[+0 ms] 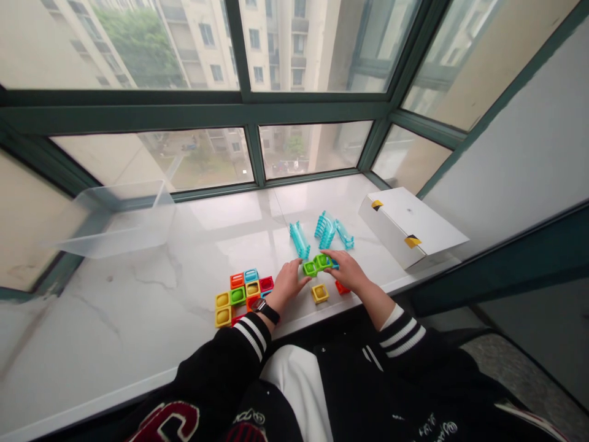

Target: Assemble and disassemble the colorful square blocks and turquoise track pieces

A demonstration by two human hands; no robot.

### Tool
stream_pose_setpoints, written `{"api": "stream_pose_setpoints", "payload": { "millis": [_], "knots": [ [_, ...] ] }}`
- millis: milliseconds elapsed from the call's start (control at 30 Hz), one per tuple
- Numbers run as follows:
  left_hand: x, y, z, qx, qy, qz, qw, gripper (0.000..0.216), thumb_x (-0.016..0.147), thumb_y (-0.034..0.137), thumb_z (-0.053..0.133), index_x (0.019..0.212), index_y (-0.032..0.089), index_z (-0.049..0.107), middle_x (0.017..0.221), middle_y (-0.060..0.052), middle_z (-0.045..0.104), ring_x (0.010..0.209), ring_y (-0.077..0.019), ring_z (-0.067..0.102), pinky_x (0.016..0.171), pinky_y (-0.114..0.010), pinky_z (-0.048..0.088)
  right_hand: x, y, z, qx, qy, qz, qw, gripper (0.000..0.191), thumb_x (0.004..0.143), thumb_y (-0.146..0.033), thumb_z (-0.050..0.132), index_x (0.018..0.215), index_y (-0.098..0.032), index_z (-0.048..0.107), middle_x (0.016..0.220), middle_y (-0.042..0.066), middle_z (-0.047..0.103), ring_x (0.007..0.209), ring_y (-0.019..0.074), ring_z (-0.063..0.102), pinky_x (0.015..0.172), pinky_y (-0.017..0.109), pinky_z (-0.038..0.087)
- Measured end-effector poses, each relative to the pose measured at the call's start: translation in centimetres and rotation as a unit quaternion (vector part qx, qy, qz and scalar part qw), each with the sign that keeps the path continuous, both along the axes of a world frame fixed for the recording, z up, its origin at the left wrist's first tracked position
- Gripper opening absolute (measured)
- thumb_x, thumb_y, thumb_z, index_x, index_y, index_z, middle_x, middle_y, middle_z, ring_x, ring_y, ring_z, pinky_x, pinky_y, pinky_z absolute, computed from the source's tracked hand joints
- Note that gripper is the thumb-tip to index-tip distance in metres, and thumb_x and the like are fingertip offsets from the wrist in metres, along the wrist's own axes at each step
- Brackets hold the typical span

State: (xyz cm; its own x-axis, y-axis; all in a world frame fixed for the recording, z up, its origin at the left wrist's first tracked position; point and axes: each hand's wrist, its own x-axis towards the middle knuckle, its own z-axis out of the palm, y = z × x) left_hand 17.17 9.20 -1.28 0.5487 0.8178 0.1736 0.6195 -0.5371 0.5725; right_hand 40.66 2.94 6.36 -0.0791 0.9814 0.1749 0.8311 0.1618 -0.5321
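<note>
My left hand [289, 285], with a dark watch on its wrist, pinches the near-left end of a green toy block [310, 269]. Against it sits a second green block [323, 262], with the fingers of my right hand [347, 271] closed on its far side. A bit of blue block [335, 264] shows by the right fingers; whether it is joined to the green ones I cannot tell. Just in front of the hands stands a yellow block [319, 293]. A red-orange block [341, 287] is partly hidden under my right hand.
Left of my hands lies a cluster of coloured blocks [237, 296], partly covered by the left wrist. Translucent turquoise track pieces [300, 240] rest beyond the hands. A white box [414, 224] stands at right, a clear plastic bin [124, 230] at left, on the marble-patterned sill [151, 307].
</note>
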Motion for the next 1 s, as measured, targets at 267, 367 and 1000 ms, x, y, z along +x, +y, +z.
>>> {"api": "stream_pose_setpoints", "payload": {
  "millis": [267,367,1000],
  "knots": [
    [0.2,0.3,0.3,-0.020,0.009,0.001,1.000,0.044,0.091,0.037,0.077,0.131,0.022,0.066,0.123,-0.011,0.076,0.110,-0.0293,0.070,0.097,-0.042,0.055,-1.3,1.9,-2.2,-0.007,-0.033,0.028,0.999,0.063,0.086,-0.014,0.080,0.145,-0.027,0.064,0.137,0.007,0.073,0.122,0.0284,0.066,0.109,0.045,0.049],
    [0.2,0.4,0.5,-0.030,0.009,-0.001,1.000,0.040,0.092,0.036,0.077,0.128,0.021,0.068,0.120,-0.011,0.077,0.109,-0.0291,0.070,0.096,-0.040,0.054,-1.6,2.4,-2.9,-0.009,-0.041,0.031,0.999,0.066,0.084,-0.013,0.082,0.145,-0.028,0.064,0.136,0.008,0.073,0.121,0.0297,0.066,0.108,0.046,0.050],
    [0.2,0.4,0.6,-0.077,-0.012,0.010,0.997,0.040,0.090,0.038,0.078,0.126,0.022,0.068,0.116,-0.010,0.078,0.100,-0.0264,0.073,0.087,-0.035,0.053,-2.3,2.6,-2.8,-0.044,-0.092,0.021,0.995,0.061,0.090,-0.019,0.080,0.148,-0.028,0.062,0.138,0.009,0.073,0.123,0.0291,0.067,0.107,0.042,0.049]
  ]
}}
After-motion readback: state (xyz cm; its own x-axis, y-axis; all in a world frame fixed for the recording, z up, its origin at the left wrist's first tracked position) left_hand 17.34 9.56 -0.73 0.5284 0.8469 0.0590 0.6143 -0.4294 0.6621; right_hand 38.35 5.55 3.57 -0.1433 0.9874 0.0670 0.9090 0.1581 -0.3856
